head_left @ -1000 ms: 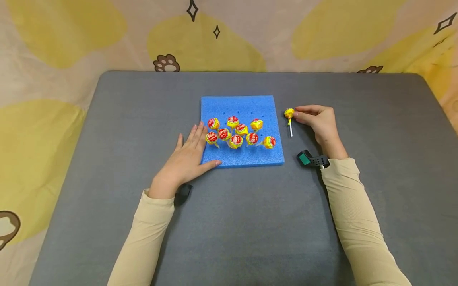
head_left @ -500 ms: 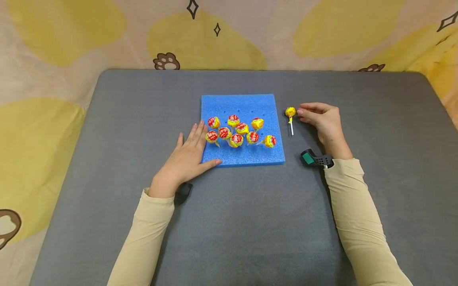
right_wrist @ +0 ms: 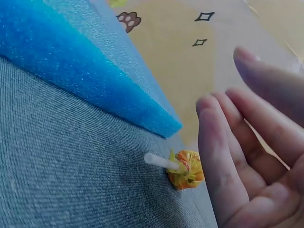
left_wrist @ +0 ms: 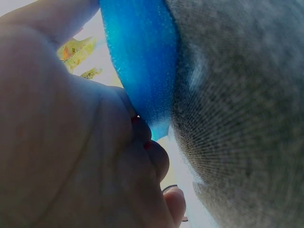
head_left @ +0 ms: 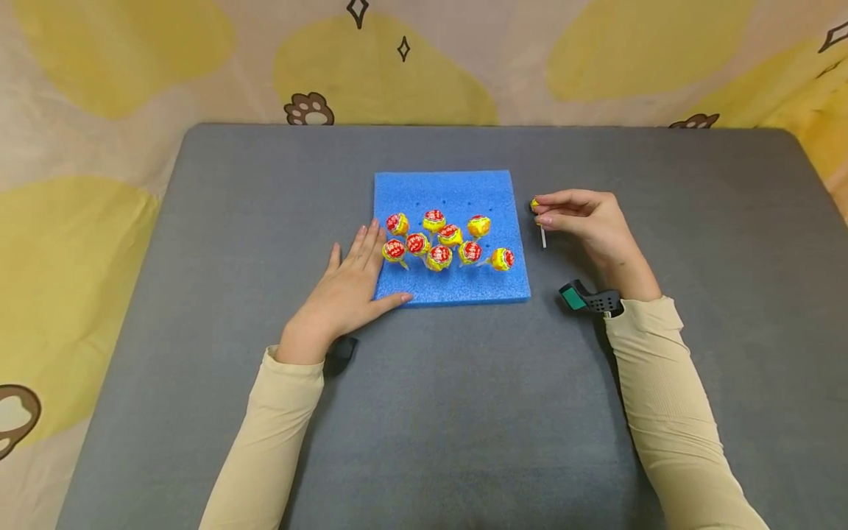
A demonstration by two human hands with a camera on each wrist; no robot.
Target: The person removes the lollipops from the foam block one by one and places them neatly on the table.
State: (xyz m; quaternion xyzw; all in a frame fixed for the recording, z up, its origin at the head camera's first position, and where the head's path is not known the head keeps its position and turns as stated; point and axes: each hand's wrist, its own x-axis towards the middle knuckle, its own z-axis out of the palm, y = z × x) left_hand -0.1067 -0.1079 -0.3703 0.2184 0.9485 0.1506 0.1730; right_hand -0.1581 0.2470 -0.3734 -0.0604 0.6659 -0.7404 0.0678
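Note:
A blue foam block (head_left: 450, 291) lies on the grey table, with several lollipops (head_left: 439, 258) in red and yellow wrappers stuck into it by their sticks. My left hand (head_left: 344, 294) is spread flat, its fingers along the block's left edge and its thumb at the near left corner. Right of the block, a single yellow-wrapped lollipop (right_wrist: 186, 170) lies on the table, its white stick pointing toward me. Over its candy end is my right hand (head_left: 586, 221), thumb and fingertips apart. The head view hides part of that candy behind the fingers; the right wrist view shows a gap between fingers and thumb.
Small holes (head_left: 444, 202) dot the far part of the block. A dark wrist camera with a green face (head_left: 573, 298) sits at the right wrist. The grey table (head_left: 450, 412) reaches a patterned yellow cloth (head_left: 424, 73) at the back.
My right hand drew slightly right, away from the loose lollipop, then came back left over it with its fingers parted. The lollipop stays on the table, and my left hand holds its place.

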